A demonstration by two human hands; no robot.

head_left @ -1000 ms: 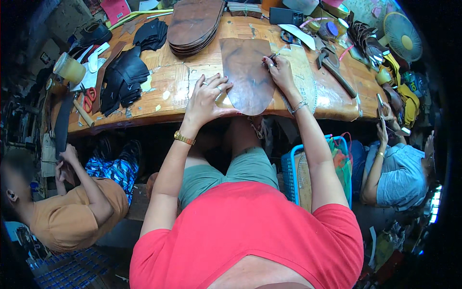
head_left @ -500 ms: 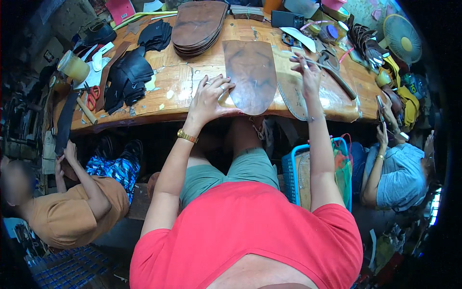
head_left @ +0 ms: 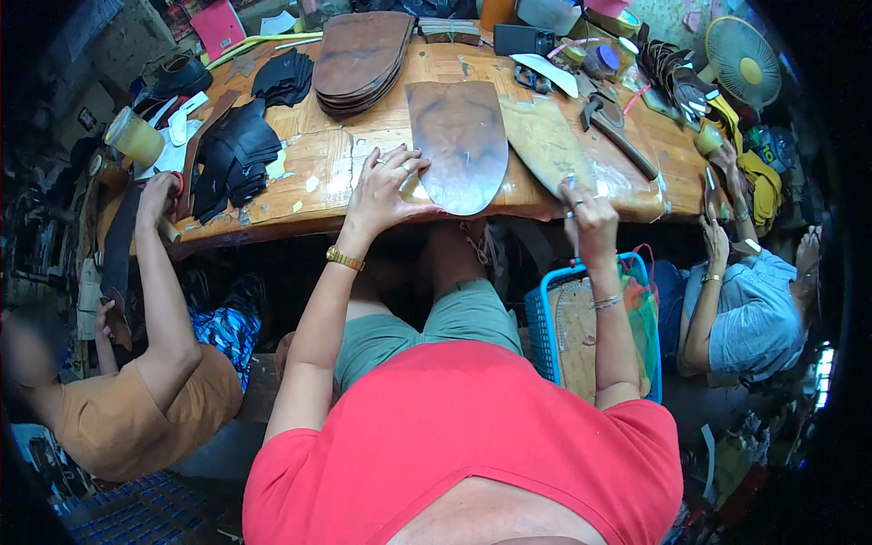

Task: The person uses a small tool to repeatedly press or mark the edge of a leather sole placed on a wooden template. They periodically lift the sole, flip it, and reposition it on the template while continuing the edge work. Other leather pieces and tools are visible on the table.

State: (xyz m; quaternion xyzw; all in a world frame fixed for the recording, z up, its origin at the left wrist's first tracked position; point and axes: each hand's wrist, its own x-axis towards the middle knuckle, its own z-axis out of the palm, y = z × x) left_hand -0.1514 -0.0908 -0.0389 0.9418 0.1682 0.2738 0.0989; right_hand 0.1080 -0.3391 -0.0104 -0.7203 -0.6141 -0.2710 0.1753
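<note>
Left hand lies spread, fingers open, pinning the brown tongue-shaped leather piece at frame centre; it holds nothing. Right hand is closed on the wooden table edge near the tan leather piece; can't tell if it holds a tool. Leather looks light, stiffly flexible, non-slippery: best pinched at its rounded lower edge.

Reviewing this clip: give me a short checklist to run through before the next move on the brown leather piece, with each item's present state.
1. Left hand steadies the brown leather piece: ok, its fingers rest on the piece's left edge.
2. Piece lies flat on the wooden table: ok, though its rounded end hangs over the near edge.
3. Right hand free: cannot tell; it is at the table's near edge by the tan piece, and any small tool in it is too small to make out.
4. Stack of brown pieces apart from the work: ok, farther back on the table.
5. Neighbours' hands apart from the piece: ok, both work at the table ends.
</note>
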